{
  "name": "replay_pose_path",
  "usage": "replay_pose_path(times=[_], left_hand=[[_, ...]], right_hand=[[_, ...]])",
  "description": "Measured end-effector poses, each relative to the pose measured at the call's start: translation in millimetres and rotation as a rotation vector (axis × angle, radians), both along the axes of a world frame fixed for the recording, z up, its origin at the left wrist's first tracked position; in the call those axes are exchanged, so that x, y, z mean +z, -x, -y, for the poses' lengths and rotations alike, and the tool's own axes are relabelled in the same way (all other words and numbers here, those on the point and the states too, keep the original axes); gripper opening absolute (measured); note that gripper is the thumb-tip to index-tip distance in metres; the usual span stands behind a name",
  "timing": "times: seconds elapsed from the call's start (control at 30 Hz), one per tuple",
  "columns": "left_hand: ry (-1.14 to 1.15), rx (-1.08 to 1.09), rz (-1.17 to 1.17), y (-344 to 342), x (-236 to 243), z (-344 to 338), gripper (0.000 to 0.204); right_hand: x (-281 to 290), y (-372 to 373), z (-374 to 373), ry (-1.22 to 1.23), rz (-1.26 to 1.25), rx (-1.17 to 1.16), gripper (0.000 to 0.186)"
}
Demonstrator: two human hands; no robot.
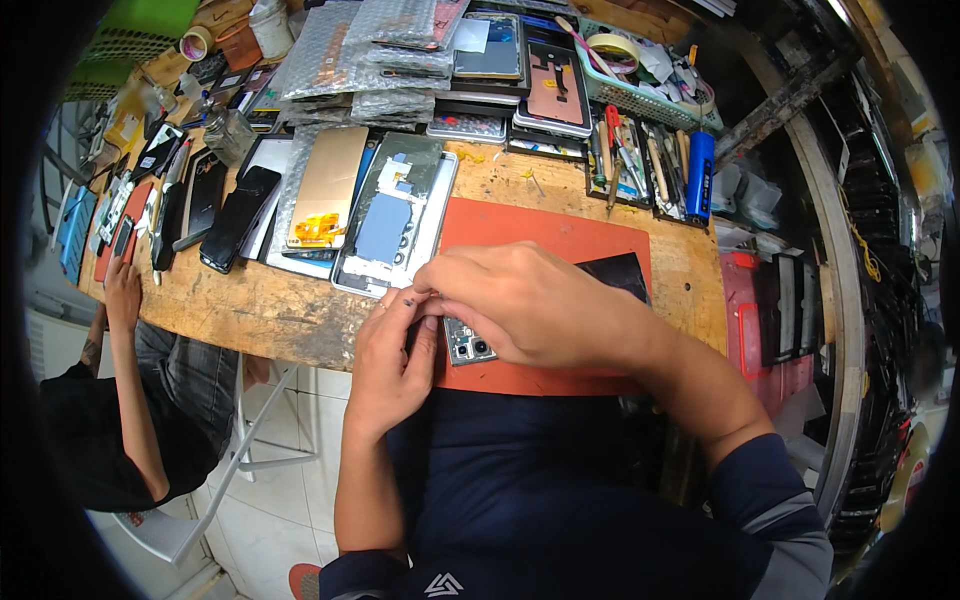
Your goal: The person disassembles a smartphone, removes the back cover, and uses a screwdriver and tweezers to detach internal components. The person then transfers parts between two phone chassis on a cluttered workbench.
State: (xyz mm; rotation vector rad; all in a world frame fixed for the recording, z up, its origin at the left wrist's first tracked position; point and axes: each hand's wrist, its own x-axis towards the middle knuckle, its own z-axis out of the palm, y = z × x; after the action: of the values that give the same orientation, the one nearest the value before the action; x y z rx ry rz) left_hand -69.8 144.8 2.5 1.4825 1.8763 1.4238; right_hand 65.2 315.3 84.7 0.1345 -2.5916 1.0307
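An opened phone [468,345] lies on the orange-red mat [560,213], with its inner parts and camera lenses showing beneath my hands. My left hand [390,365] is closed, its thumb and fingertips drawn together by the phone's left side. From the right, my right hand [520,305] reaches over the phone and covers most of it. Its fingers are pinched against those of my left hand. A tiny dark speck shows at the meeting fingertips; what they grip is too small to name.
Phone panels [390,215] lie just beyond my hands, with bubble-wrapped parcels [355,65] stacked behind. A tool tray [630,160], blue cylinder [700,178] and green basket [650,95] stand at the far right. At the left, another person's hand [122,290] touches a small device.
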Motion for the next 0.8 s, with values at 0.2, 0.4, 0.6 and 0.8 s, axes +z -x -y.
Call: replay_pose_path(times=[0.2,0.4,0.6,0.8], left_hand=[[-0.079,-0.013,0.015,-1,-1,-2,0.027],[0.003,0.014,0.059,-2,-2,0,0.021],[-0.034,0.041,0.176,-2,-8,5,0.021],[-0.145,0.163,0.237,-6,-13,1,0.019]], right_hand=[[14,9,-11,-0.017,0.116,0.060,0.013],[39,11,-7,-0.315,0.330,0.015,0.012],[49,18,-7,-0.401,0.397,0.161,0.017],[61,7,-7,-0.361,0.431,0.152,0.017]])
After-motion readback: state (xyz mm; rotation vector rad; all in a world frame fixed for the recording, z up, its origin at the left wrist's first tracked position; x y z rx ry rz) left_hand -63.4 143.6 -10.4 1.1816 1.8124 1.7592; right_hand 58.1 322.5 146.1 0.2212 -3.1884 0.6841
